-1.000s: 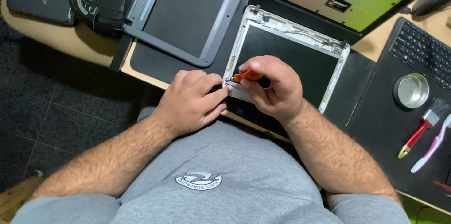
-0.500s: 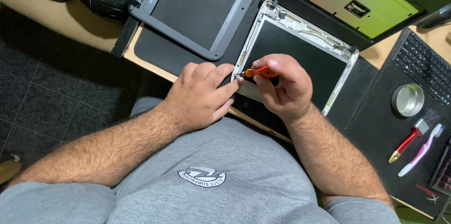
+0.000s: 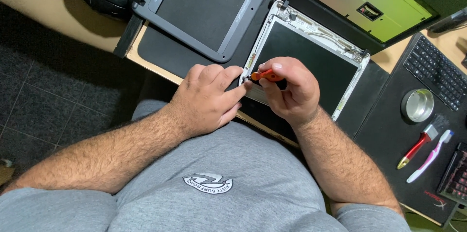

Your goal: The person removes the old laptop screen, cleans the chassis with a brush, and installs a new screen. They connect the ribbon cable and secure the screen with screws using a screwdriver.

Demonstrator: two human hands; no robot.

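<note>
Orange-handled screwdriver (image 3: 266, 75) pinched in the right hand (image 3: 287, 88), fingers curled tight around the handle, tip aimed at the near left corner of the bare laptop screen panel (image 3: 306, 64). Left hand (image 3: 206, 98) just beside, fingers loosely bent and holding nothing, fingertips pressed on that same corner of the panel. Panel lying flat on a dark mat (image 3: 165, 49) near the front edge of the desk (image 3: 63, 18). Grey screen bezel (image 3: 194, 3) beyond the left hand, toward the far edge. Toward the right edge, well apart: small round metal tin (image 3: 417, 105), red-handled brush (image 3: 417, 145), pink toothbrush (image 3: 430, 156), black keyboard (image 3: 438, 69).
</note>
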